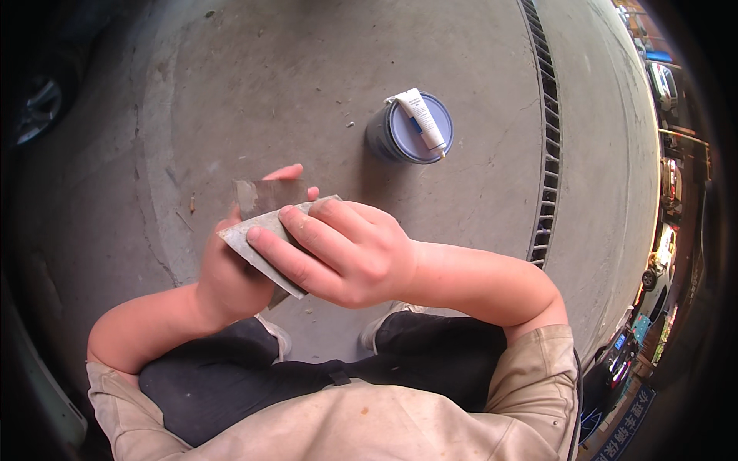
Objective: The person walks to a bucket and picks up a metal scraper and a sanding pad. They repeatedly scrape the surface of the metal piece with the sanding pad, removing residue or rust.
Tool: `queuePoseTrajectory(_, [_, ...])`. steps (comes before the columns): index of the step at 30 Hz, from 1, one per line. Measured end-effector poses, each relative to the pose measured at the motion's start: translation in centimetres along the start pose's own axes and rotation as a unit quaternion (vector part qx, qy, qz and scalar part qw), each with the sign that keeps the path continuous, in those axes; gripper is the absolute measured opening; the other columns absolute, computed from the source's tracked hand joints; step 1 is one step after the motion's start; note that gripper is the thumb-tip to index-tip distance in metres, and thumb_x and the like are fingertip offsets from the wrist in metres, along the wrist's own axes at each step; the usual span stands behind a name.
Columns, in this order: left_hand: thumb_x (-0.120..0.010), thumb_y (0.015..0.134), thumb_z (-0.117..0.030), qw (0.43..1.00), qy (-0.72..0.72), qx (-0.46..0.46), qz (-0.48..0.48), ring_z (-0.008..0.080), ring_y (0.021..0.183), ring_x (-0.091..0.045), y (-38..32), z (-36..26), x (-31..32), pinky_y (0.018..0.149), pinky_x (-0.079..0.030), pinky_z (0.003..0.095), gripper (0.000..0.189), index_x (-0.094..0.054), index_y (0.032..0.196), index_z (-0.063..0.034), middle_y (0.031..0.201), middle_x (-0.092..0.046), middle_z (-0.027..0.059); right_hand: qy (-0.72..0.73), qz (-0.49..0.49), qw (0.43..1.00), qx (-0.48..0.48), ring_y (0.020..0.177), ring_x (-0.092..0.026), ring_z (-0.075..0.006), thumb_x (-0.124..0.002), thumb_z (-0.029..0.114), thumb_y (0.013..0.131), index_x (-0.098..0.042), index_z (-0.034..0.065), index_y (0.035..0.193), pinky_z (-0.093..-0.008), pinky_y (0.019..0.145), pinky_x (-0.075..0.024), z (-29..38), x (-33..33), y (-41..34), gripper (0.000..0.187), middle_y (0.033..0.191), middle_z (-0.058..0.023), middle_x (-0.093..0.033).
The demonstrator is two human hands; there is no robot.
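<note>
My right hand [351, 250] grips a flat, light-grey spreader plate [262, 239], its fingers laid across the top face. Just beneath and behind that plate, my left hand [230, 276] holds a darker, thin flat plate [274, 195], with a paler smear near its left corner. The two plates overlap; whether they touch cannot be told. Parts of the left fingers are hidden behind them. Ahead on the floor stands a round tin [383, 138] with a bluish lid [403, 135]. Across the lid lies a white squeeze tube [424, 122] bearing writing, its nozzle towards me.
A metal drain grating [548, 144] crosses the concrete floor [277, 86] on the right. At far left is a car wheel [43, 106]. Parked vehicles [663, 253] and a blue sign [625, 426] with writing appear along the right rim. Small debris [192, 203] dots the floor.
</note>
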State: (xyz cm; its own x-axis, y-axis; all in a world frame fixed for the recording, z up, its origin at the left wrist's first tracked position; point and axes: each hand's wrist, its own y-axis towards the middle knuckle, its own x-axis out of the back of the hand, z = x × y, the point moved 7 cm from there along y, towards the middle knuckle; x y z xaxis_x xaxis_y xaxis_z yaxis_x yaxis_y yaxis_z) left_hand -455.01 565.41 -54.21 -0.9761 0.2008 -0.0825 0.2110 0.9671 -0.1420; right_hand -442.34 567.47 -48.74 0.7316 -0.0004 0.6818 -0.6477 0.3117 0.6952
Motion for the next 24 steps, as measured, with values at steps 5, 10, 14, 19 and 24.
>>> queuePoseTrajectory(5, [-0.075, 0.086, -0.004, 0.961, 0.249, -0.117, 0.027, 0.0368, 0.132, -0.058, -0.3, -1.0, -1.0, 0.111, -0.047, 0.0457, 0.041, -0.066, 0.125, 0.0022, 0.132, -0.065, 0.019, 0.013, -0.019, 1.0, -0.01, 0.067, -0.062, -0.0185, -0.067, 0.011, 0.073, -0.073, 0.0024, 0.117, -0.0264, 0.058, -0.0538, 0.4, 0.5, 0.5, 0.045, 0.09, -0.0133, -0.067])
queuePoseTrajectory(10, [-0.074, 0.086, -0.003, 0.971, 0.2, -0.132, 0.006, 0.0383, 0.13, -0.059, -0.1, -0.6, -1.5, 0.113, -0.046, 0.0518, 0.041, -0.065, 0.125, 0.0023, 0.128, -0.067, 0.017, 0.008, -0.039, 0.999, -0.01, 0.067, -0.064, -0.0195, -0.067, 0.012, 0.072, -0.074, 0.0024, 0.115, -0.0269, 0.057, -0.0541, 0.3, 0.5, 0.8, 0.045, 0.089, -0.0135, -0.067])
queuePoseTrajectory(14, [-0.073, 0.087, -0.003, 0.981, 0.165, -0.098, -0.016, 0.0385, 0.129, -0.06, 0.0, -0.2, -1.2, 0.114, -0.045, 0.0533, 0.04, -0.065, 0.125, 0.0027, 0.125, -0.068, 0.0159, 0.011, -0.039, 0.999, -0.013, 0.067, -0.064, -0.0198, -0.068, 0.012, 0.071, -0.074, 0.0023, 0.116, -0.0269, 0.057, -0.0542, 0.2, 0.3, 0.5, 0.046, 0.09, -0.0138, -0.067])
queuePoseTrajectory(19, [-0.072, 0.087, -0.002, 0.973, 0.209, -0.099, -0.01, 0.0379, 0.128, -0.06, 0.1, -0.5, -1.7, 0.115, -0.044, 0.0527, 0.039, -0.065, 0.125, 0.0026, 0.123, -0.069, 0.0148, 0.016, -0.031, 0.999, -0.023, 0.068, -0.064, -0.02, -0.068, 0.012, 0.071, -0.073, 0.0015, 0.116, -0.0268, 0.057, -0.0543, 0.0, 0.3, 0.3, 0.046, 0.09, -0.0139, -0.067])
queuePoseTrajectory(24, [-0.072, 0.088, -0.003, 0.987, 0.144, -0.069, -0.032, 0.0368, 0.127, -0.061, 0.2, -0.6, -1.6, 0.116, -0.043, 0.052, 0.037, -0.065, 0.124, 0.0016, 0.12, -0.07, 0.0146, 0.002, -0.025, 0.999, -0.023, 0.068, -0.064, -0.0199, -0.068, 0.012, 0.069, -0.073, 0.0008, 0.116, -0.0266, 0.058, -0.0545, -0.1, 0.2, 0.2, 0.048, 0.091, -0.0133, -0.067])
